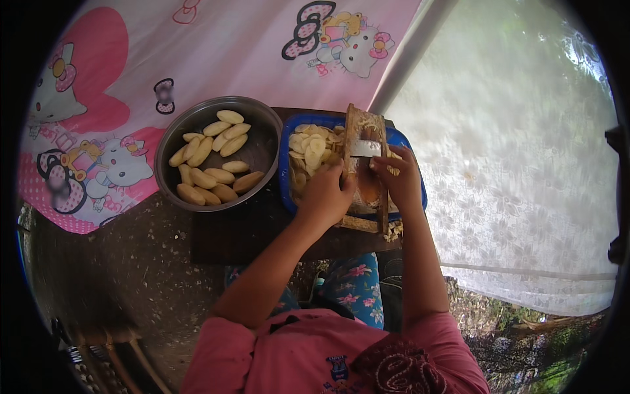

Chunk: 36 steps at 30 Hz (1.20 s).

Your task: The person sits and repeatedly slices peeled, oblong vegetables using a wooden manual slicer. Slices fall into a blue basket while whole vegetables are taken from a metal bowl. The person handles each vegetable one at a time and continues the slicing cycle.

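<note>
A wooden slicer with a flat metal blade leans across a blue plastic tray. Pale round slices, which look like banana, fill the tray's left part. My left hand grips the slicer's left rail, thumb along the wood. Beside the blade, my right hand has its fingers bent and pinched over the right rail; what they hold, if anything, is hidden. Left of the tray, a round metal basin holds several peeled, whole pale bananas.
Tray and basin stand on a dark low table in front of my knees. A pink cartoon-print cloth hangs behind, and a white lace curtain hangs at the right. Crumbs lie by the tray's near right corner.
</note>
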Each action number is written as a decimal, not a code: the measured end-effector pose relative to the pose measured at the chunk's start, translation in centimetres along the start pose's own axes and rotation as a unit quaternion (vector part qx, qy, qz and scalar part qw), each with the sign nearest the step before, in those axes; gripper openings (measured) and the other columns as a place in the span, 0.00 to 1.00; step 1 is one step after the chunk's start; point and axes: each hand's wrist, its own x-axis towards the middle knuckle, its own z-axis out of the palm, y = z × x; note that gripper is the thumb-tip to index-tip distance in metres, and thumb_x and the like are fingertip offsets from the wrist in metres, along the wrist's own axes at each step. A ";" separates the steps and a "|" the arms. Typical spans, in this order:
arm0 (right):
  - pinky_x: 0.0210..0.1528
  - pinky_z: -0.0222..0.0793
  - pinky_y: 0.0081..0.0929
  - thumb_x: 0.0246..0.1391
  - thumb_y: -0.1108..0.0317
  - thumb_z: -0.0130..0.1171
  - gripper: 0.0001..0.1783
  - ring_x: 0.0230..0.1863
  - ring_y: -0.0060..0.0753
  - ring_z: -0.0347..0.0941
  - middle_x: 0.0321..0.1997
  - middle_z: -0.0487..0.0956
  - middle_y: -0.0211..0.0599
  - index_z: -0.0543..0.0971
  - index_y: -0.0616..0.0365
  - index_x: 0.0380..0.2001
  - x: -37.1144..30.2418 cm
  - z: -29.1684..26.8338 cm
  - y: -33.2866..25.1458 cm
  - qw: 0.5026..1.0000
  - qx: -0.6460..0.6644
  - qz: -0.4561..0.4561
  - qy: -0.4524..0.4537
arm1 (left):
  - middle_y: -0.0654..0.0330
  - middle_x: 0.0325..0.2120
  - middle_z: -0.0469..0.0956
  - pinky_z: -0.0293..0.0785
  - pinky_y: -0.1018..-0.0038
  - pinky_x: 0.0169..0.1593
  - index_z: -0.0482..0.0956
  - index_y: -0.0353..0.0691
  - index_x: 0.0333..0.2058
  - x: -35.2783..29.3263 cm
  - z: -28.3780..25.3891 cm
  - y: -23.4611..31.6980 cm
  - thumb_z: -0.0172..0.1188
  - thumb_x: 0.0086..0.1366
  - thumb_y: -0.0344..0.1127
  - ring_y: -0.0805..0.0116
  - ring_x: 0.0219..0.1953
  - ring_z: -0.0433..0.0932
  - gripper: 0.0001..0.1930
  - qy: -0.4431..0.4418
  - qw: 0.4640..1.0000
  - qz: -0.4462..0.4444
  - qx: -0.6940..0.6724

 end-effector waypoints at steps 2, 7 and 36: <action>0.59 0.66 0.37 0.46 0.63 0.71 0.11 0.57 0.44 0.71 0.54 0.76 0.43 0.88 0.50 0.36 0.9 0.8 0.7 0.997 0.016 0.067 -0.029 | 0.41 0.41 0.76 0.73 0.58 0.50 0.73 0.25 0.51 0.0 0.0 0.0 0.55 0.64 0.40 0.45 0.46 0.77 0.24 0.005 1.000 0.010 -0.007; 0.56 0.69 0.34 0.48 0.63 0.71 0.12 0.57 0.39 0.72 0.56 0.75 0.45 0.87 0.53 0.37 3.6 2.2 2.3 0.989 0.078 0.124 -0.033 | 0.41 0.41 0.76 0.72 0.58 0.50 0.73 0.25 0.51 0.0 -0.2 0.2 0.55 0.63 0.39 0.44 0.46 0.76 0.24 0.012 1.000 0.013 -0.011; 0.62 0.63 0.37 0.58 0.70 0.51 0.15 0.54 0.46 0.74 0.48 0.79 0.50 0.80 0.55 0.47 5.0 -1.2 -2.1 0.958 -0.142 -0.098 -0.231 | 0.41 0.48 0.76 0.71 0.59 0.55 0.74 0.27 0.53 -0.1 -0.2 0.3 0.55 0.65 0.39 0.44 0.52 0.75 0.23 -0.007 1.000 -0.022 -0.020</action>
